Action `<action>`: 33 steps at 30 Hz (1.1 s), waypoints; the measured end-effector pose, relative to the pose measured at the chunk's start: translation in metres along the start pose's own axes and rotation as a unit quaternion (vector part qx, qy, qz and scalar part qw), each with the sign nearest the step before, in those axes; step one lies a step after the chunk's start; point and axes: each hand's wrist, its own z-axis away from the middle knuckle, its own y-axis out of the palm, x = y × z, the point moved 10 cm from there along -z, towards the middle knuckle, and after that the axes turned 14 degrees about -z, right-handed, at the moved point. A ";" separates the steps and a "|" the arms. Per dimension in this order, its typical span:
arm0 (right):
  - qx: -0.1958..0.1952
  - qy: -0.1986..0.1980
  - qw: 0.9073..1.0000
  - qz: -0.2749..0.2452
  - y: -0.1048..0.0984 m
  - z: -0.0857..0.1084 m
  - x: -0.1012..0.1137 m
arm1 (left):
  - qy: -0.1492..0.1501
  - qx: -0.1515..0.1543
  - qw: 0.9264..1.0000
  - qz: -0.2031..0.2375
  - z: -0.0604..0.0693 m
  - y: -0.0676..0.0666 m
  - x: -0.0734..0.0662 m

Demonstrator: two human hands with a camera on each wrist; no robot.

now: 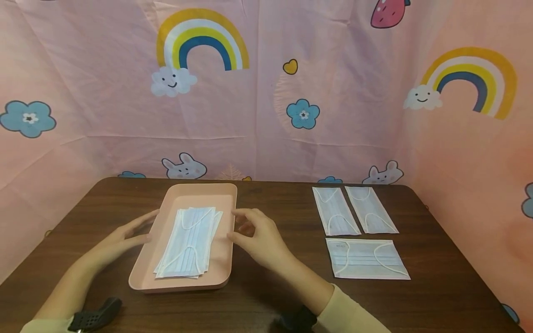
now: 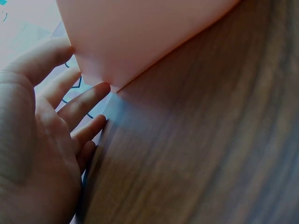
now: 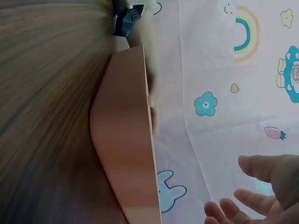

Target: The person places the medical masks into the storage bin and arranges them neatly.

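A pink tray (image 1: pixel 226 259) sits on the left part of the dark wooden table, with an overlapping stack of pale blue face masks (image 1: pixel 187 245) inside it. My left hand (image 1: pixel 114 240) is at the tray's left side; in the left wrist view its loosely spread fingertips (image 2: pixel 100 91) meet the pink wall. On the opposite side, my right hand (image 1: pixel 264 238) has thumb and fingers close to the right rim. The right wrist view shows that hand (image 3: pixel 275 191) with fingers extended and nothing between them; whether it touches the tray I cannot tell.
On the right of the table lie two face masks side by side, a left one (image 1: pixel 336 210) and a right one (image 1: pixel 371 209), with a third mask (image 1: pixel 368 259) crosswise nearer me. A patterned pink cloth (image 1: pixel 266 92) hangs behind and beside the table (image 1: pixel 283 199).
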 end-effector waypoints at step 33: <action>-0.129 0.026 0.981 0.141 -0.154 0.090 -0.043 | -0.015 0.000 1.000 0.015 0.001 0.001 0.004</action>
